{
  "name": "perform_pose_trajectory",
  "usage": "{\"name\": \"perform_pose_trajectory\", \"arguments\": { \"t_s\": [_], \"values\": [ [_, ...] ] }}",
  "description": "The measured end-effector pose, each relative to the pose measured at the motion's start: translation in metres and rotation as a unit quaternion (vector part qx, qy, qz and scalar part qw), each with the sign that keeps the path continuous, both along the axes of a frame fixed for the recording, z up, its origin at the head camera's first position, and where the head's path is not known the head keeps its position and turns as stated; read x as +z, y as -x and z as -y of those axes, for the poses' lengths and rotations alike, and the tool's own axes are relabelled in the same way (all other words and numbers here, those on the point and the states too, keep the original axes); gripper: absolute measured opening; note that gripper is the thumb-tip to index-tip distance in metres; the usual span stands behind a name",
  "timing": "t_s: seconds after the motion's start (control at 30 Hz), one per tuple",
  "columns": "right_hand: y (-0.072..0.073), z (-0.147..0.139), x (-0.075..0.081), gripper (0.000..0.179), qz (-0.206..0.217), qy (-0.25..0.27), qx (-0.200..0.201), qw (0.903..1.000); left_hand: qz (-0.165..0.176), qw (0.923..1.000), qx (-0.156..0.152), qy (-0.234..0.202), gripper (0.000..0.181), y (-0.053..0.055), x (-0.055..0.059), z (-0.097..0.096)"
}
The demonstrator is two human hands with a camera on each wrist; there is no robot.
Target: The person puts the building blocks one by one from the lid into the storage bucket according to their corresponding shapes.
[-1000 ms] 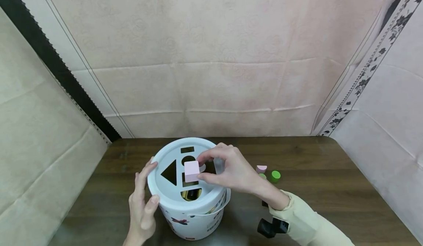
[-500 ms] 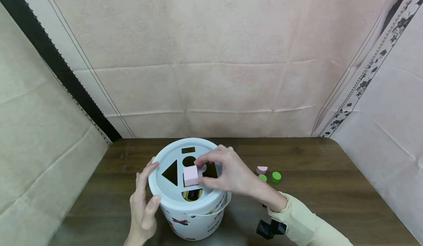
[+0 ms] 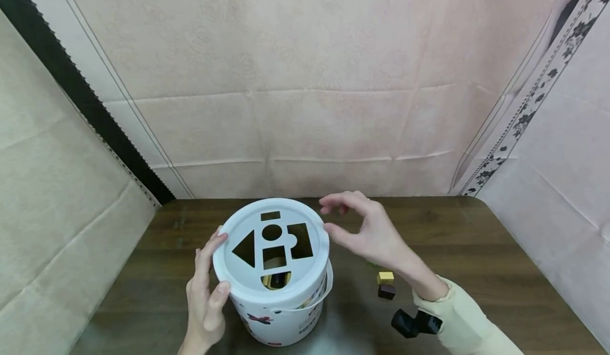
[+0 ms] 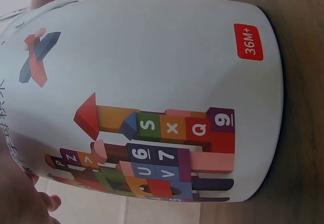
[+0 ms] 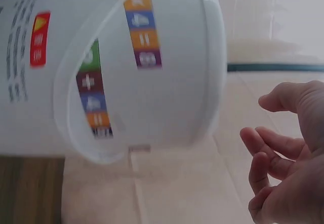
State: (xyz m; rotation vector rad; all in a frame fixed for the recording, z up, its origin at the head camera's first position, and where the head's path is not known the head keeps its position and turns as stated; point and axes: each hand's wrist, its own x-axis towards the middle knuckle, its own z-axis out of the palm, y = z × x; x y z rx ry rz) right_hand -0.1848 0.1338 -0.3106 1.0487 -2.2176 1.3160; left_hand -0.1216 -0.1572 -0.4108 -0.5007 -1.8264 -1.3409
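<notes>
The lid (image 3: 301,273) on the near white bucket (image 3: 281,326) is touched on its left by the left hand (image 3: 207,294), thumb and fingers apart. The right hand (image 3: 369,228), opened wide, is held just right of it.

Bucket (image 5: 177,97) cut off, fine print (image 5: 19,52) illegible in right wrist view; left hand (image 4: 17,198) cropped in left wrist view.
</notes>
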Motion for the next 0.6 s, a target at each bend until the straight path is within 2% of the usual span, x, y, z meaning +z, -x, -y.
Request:
{"name": "perform_pose_trajectory", "arguments": {
  "t_s": [0.3, 0.6],
  "values": [
    [0.0, -0.049, -0.009, 0.028, 0.056, 0.025, -0.068, 0.9957, -0.003, 1.0, -0.003, -0.002, 0.055, 0.002, 0.001, 0.0],
    [-0.004, -0.088, -0.038, 0.026, 0.068, 0.036, -0.123, 0.9895, -0.002, 1.0, -0.007, 0.001, 0.056, 0.0, -0.002, 0.002]
  ]
}}
